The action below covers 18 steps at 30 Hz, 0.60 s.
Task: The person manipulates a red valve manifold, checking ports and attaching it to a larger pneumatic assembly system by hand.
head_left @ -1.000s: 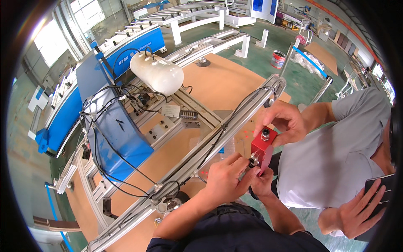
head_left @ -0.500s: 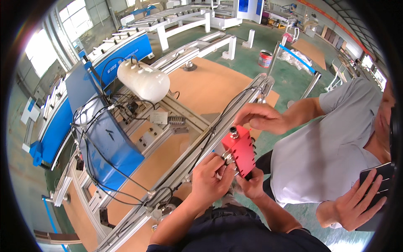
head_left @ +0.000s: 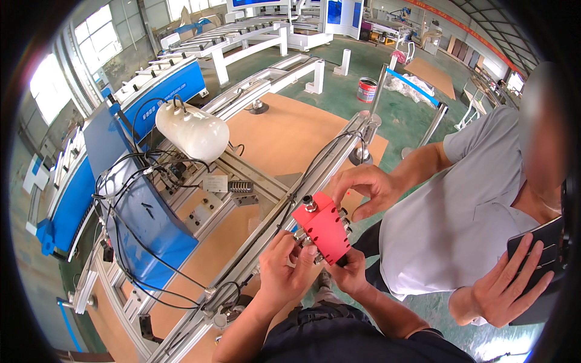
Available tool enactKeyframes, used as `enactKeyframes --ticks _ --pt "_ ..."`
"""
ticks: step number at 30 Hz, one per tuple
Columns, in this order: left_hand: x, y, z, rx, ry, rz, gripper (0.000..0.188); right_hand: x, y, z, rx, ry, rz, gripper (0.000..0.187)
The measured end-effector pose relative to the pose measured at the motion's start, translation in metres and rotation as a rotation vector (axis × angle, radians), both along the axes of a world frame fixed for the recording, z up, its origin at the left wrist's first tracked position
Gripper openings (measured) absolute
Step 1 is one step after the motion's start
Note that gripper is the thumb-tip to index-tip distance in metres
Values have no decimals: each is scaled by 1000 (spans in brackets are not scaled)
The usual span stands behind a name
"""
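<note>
In front of me is a red metal block (head_left: pixel 330 228) with silver cylindrical fittings along both sides and a larger one on its top end. My right hand (head_left: pixel 350 273) grips the block's lower end from beneath. The fingers of my left hand (head_left: pixel 282 269) are closed on a silver fitting (head_left: pixel 310 249) at the block's left side; the fingertips are partly hidden. Another person's hand (head_left: pixel 372 187) reaches in from the right, its fingers curved close to the block's upper right side. I cannot tell whether they touch it.
A machine frame with aluminium rails (head_left: pixel 266 242) runs diagonally on my left. It carries a white tank (head_left: pixel 192 130), a blue-grey cover (head_left: pixel 145 224) and loose black cables. The co-worker in a grey shirt (head_left: pixel 448 212) stands close at right, holding a dark flat object (head_left: pixel 532 266).
The red block has turned, so fittings on its right side now show. The co-worker's hand has come down beside it, fingers curling. My view has shifted slightly; both my hands remain at the block.
</note>
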<state>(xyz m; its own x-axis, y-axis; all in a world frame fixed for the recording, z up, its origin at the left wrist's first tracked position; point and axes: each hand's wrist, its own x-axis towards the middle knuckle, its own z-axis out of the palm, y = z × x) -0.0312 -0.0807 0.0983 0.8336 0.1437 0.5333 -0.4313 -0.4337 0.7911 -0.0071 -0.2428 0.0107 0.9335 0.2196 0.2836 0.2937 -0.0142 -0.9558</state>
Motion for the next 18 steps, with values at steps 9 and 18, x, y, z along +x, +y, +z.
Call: enactKeyframes --ticks 9,18 --pt "2 2 0 18 -21 -20 19 2 0 1 5 -21 -7 14" --pt "1 2 -4 -50 23 -37 18 2 1 -10 47 -21 -36 19"
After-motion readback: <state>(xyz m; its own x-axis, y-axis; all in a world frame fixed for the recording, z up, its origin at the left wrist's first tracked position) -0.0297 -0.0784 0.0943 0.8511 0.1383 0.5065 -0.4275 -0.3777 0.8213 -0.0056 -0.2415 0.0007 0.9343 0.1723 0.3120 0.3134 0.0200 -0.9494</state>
